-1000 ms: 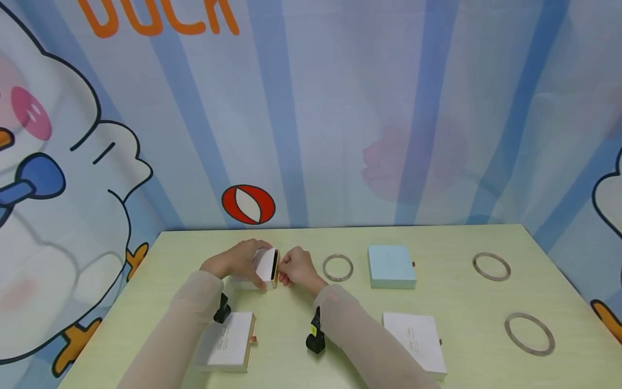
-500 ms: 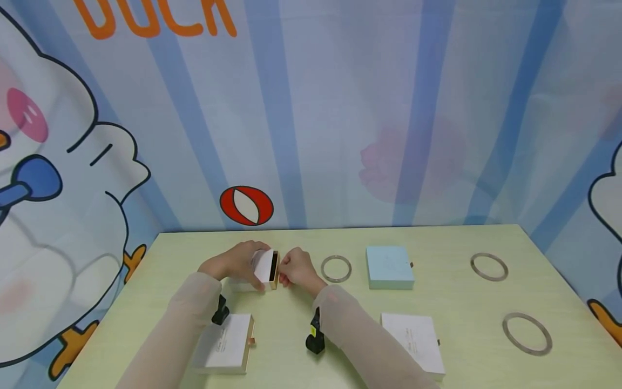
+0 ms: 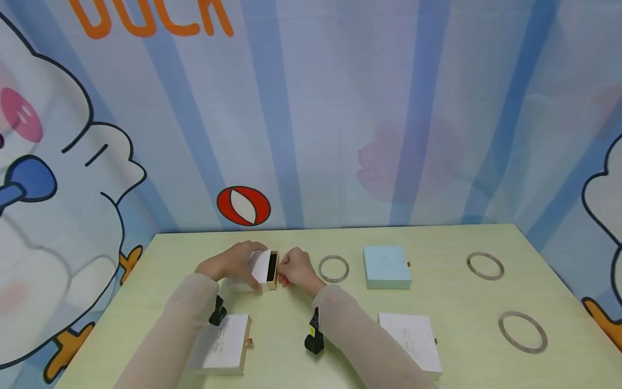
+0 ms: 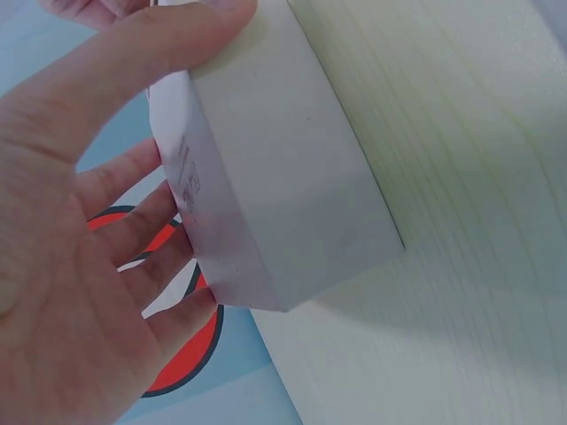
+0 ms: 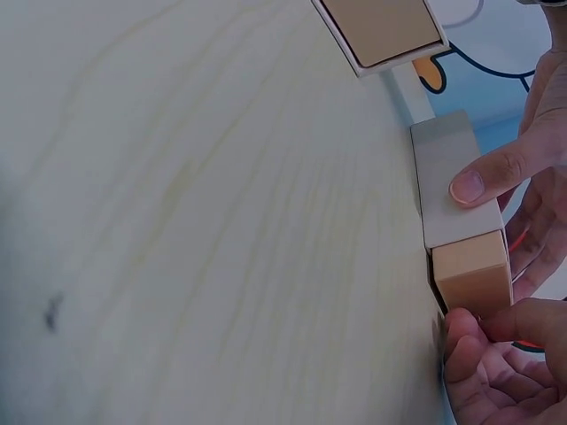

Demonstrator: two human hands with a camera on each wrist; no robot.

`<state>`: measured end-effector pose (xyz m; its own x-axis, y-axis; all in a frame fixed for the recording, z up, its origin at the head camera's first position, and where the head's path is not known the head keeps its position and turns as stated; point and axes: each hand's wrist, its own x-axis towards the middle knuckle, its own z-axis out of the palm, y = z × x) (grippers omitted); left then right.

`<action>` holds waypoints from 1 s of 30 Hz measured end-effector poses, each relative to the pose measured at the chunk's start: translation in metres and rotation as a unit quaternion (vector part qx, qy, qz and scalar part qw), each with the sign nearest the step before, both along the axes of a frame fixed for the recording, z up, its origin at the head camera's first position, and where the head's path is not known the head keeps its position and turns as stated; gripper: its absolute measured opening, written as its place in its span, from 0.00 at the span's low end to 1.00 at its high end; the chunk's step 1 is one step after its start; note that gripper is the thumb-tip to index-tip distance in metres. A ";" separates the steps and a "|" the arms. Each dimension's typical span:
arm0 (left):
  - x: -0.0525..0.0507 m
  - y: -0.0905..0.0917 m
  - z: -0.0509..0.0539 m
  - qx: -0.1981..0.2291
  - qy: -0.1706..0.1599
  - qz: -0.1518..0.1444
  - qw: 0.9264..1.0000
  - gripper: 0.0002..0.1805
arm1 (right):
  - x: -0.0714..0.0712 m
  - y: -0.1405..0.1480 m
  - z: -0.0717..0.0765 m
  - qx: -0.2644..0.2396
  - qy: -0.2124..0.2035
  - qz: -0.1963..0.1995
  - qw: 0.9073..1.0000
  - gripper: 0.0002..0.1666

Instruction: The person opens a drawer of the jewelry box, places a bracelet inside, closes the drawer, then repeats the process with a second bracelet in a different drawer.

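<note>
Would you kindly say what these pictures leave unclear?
Head: a corner of the near-right white box, hidden by the right sleeve.
Head: its lettering, too small to read.
Left wrist: held white box, cut off by top edge.
Right wrist: pinch point on drawer, hidden by right hand.

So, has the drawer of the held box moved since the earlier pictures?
Yes, slightly right: the drawer slid farther out of its sleeve, towards the unmoved nearest ring.

I note one white box point(image 3: 261, 263) flat on the table point(image 3: 437, 281), gold drawer point(image 5: 471, 273) partly extended, interior black.
</note>
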<state>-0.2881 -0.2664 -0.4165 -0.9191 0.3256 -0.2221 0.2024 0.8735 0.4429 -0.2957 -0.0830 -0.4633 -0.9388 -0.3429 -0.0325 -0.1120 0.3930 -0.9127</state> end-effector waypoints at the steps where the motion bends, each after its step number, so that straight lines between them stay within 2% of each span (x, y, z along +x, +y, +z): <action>1: 0.000 -0.001 0.000 0.001 0.000 0.001 1.000 0.50 | 0.000 0.000 0.000 0.001 0.001 -0.001 1.000 0.15; 11: 0.002 -0.004 0.001 0.006 0.004 -0.007 1.000 0.50 | 0.000 -0.003 -0.002 0.016 0.001 -0.006 1.000 0.16; 18: 0.001 -0.003 0.002 0.002 0.011 -0.015 1.000 0.51 | 0.000 0.000 0.000 0.034 0.017 -0.001 0.999 0.18; 30: 0.003 -0.002 0.000 0.017 0.003 -0.007 1.000 0.51 | 0.001 0.004 -0.003 0.028 0.017 -0.008 0.999 0.17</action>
<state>-0.2853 -0.2679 -0.4162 -0.9161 0.3448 -0.2047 0.2170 0.8556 0.4700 -0.2952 -0.0790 -0.4663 -0.9448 -0.3272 -0.0197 -0.1360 0.4460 -0.8847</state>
